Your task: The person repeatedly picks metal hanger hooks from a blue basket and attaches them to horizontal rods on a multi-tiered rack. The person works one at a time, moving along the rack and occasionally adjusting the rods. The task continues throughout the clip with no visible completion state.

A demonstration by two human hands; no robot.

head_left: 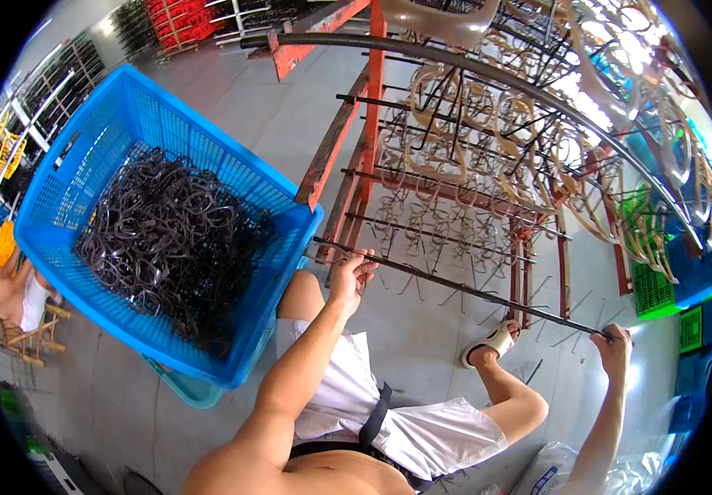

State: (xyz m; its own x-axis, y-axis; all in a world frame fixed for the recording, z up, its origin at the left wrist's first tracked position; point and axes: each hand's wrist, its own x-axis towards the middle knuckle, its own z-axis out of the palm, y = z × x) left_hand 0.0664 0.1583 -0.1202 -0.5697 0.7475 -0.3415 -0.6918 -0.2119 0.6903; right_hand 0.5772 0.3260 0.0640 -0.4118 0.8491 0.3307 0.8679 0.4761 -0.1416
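Note:
A long dark rod with thin wire hooks along it runs slantwise in front of me, lower at its right end. My left hand is closed around it near its left end, beside the basket's corner. Near the other end, my right hand is closed on it as well. I see no frames hanging from the hooks on this rod. To the left, a blue plastic basket holds a tangled heap of dark, glossy looped pieces, which resemble eyeglass frames.
Beyond the rod stands a worn red metal rack with rows of clear and amber looped frames. Green and blue crates are at the right. Clear plastic bags lie at lower right. A person sits at far left.

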